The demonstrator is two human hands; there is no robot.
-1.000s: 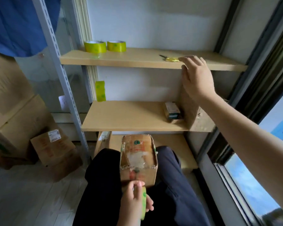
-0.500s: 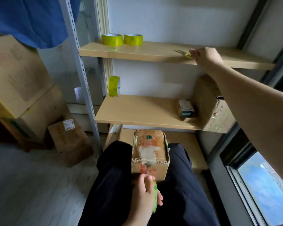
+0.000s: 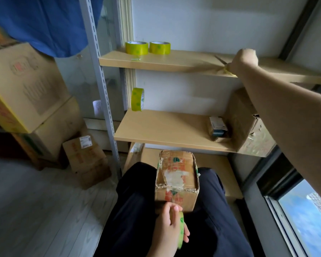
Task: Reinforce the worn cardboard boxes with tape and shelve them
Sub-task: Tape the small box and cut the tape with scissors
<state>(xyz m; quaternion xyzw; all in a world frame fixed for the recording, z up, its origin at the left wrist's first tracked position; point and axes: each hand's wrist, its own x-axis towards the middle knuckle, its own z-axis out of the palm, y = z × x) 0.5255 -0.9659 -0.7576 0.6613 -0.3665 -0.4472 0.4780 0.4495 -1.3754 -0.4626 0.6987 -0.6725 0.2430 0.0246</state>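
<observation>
While the worn box [image 3: 177,176] is rested on the lap, long axis pointing at the shelves, 1 tape roll [image 3: 181,230] is gripped just beside it by the left hand [image 3: 170,227], and yellow-handled scissors [image 3: 225,68] on the top shelf [image 3: 156,61] are clasped by the curled right hand [image 3: 244,61].

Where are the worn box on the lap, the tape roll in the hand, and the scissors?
Box [image 3: 176,175], head view, on its taped top face.
Tape roll [image 3: 181,228], head view, on its green outer band beside the left hand's fingers.
Scissors [image 3: 220,60], head view, on the dark blade.

Dim daylight, blurred, warped edges
</observation>
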